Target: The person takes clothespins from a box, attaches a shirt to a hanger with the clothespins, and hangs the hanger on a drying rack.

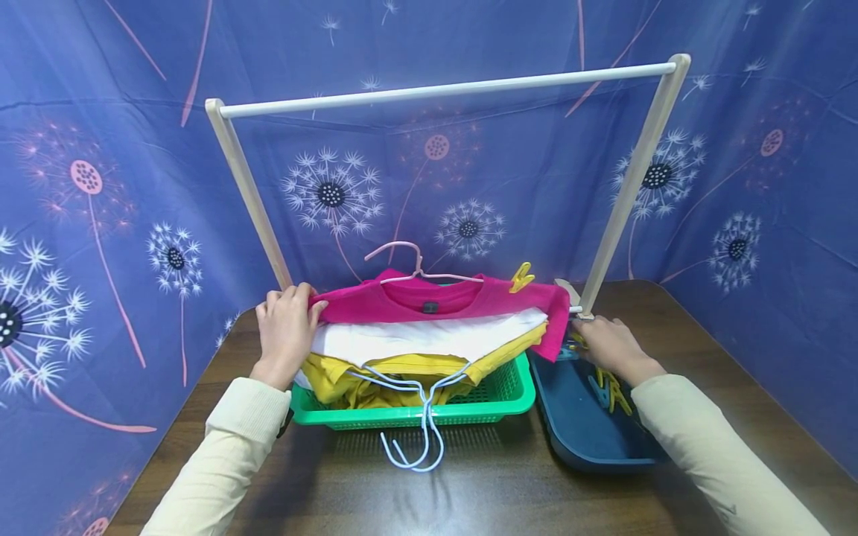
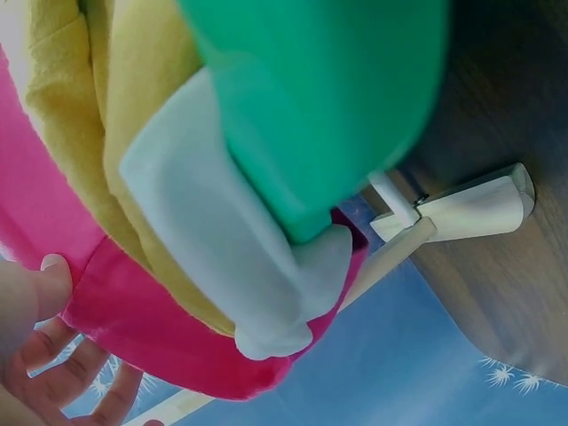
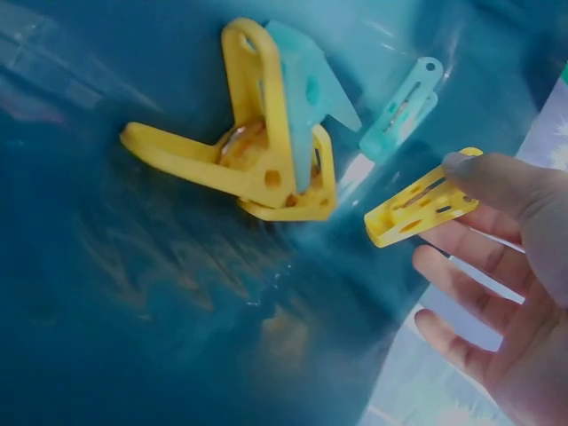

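We are pinching the soft pink shirt [image 1: 358, 304] with our left hand [image 1: 287, 327], cropped in its wrist view, above the perforated green basket [image 1: 472, 413]. Our right hand [image 1: 611, 346] is gripping a slotted yellow clothespin [image 3: 422, 202] over the smooth blue tray [image 1: 586, 435]; the right wrist view is showing this grip, which the head view is leaving unclear.

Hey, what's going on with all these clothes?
A person's left hand pinches a pink T-shirt, while their right hand pinches a yellow clothespin at the dark blue tray. Another yellow clothespin sits on the shirt's opposite shoulder, beyond the pink hanger. The shirt lies over white and yellow clothes in the green basket.
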A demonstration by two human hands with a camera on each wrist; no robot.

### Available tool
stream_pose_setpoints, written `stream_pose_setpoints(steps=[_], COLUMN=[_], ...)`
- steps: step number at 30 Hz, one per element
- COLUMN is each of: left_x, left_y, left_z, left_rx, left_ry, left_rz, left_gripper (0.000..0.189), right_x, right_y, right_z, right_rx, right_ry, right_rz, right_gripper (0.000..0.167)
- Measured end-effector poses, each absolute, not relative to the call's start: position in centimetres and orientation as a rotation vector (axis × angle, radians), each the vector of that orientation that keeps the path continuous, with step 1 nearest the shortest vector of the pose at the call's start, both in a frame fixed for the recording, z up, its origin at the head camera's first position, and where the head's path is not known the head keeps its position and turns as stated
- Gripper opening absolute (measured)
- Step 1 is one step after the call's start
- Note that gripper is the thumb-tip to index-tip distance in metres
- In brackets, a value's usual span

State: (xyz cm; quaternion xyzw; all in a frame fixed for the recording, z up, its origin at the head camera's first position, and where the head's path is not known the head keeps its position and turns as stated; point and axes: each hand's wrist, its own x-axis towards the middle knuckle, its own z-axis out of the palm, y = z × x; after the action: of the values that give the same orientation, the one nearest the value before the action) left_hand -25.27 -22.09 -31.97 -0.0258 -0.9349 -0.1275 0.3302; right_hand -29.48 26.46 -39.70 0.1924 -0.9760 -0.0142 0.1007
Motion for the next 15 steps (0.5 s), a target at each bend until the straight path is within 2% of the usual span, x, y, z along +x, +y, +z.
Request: stream_pose_setpoints(steps=[15], left_x=[-24.8], left_y=[-22.1], left_z=[-31.7], left_rx=[-0.063], left_ry=[-2.457], left_rz=[-0.341], left_gripper=[0.021], right_x=[-29.4], right_y=[26.6], right_z=[-37.4], right_rx=[0.579], right_ry=[-2.848], right_rz=[0.007], right_gripper=[0.033])
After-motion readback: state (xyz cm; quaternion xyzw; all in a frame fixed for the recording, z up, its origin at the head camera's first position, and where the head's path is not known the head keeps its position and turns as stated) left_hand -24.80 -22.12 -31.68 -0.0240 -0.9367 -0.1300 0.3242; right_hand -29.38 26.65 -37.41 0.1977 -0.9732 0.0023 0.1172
